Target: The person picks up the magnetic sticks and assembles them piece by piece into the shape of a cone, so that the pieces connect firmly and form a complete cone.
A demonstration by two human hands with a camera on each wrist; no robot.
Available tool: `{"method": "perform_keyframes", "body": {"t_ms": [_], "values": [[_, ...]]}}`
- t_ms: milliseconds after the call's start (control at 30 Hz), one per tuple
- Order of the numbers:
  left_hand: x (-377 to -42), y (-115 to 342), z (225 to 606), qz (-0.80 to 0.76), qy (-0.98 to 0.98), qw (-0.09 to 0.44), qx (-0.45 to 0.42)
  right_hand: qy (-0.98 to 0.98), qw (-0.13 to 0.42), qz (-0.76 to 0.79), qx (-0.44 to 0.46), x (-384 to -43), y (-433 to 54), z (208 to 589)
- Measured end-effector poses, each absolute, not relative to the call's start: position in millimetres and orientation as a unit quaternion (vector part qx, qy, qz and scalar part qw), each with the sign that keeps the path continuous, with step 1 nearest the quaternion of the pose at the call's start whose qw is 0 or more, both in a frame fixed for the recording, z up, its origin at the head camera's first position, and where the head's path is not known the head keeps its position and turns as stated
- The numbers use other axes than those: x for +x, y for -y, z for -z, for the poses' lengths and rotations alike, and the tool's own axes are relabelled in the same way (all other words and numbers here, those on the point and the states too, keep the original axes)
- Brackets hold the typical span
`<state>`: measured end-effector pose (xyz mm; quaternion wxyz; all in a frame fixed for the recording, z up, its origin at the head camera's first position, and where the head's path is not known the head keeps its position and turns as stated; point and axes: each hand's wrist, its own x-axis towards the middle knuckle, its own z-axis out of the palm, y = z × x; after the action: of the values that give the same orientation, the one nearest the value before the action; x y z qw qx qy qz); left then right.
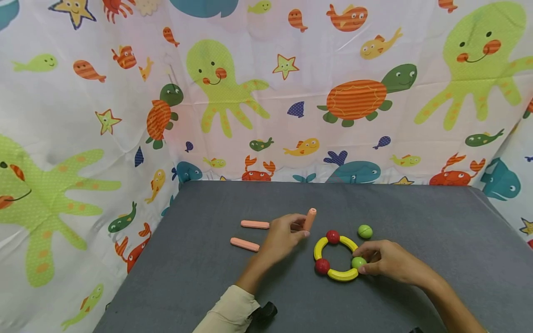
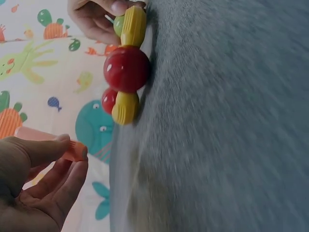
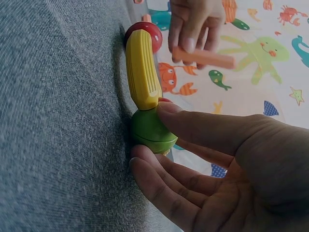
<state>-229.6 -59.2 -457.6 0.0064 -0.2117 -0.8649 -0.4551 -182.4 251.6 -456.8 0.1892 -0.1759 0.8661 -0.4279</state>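
My left hand [image 1: 280, 237] pinches a peach-orange toy stick [image 1: 310, 218] between thumb and fingers, its upper end tilted a little to the right, above the grey table. In the left wrist view the stick's ribbed orange end [image 2: 75, 151] shows at the fingertips. A ring of yellow curved pieces [image 1: 343, 275], two red balls [image 1: 322, 266] and one green ball [image 1: 358, 263] lies on the table to the right of that hand. My right hand [image 1: 391, 262] pinches the ring's green ball, thumb on one side and fingertips on the other, as the right wrist view shows.
Two more peach-orange sticks, one farther back [image 1: 255, 224] and one nearer [image 1: 244, 244], lie left of my left hand. Behind the ring sits a loose green ball [image 1: 365, 231]. A sea-animal curtain [image 1: 250, 92] hangs along the table's back and left edges.
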Motion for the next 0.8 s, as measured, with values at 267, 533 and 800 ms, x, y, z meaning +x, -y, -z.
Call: {"method": "perform_keyframes", "body": {"t_ms": [267,533,800], "values": [[-238.1,30.7,465.4,0.473,0.850,0.003,-0.232,-0.868,0.184,0.424,-0.181,-181.8,-250.9,456.3],[-239.4,13.3,467.5,0.489,0.836,0.015,-0.248,-0.870,0.182,0.421,-0.182,-182.4,-249.1,457.6],[-240.1,1.7,468.9,0.499,0.832,0.003,-0.241,-0.871,0.171,0.422,-0.186,-180.3,-248.3,457.7]]}}
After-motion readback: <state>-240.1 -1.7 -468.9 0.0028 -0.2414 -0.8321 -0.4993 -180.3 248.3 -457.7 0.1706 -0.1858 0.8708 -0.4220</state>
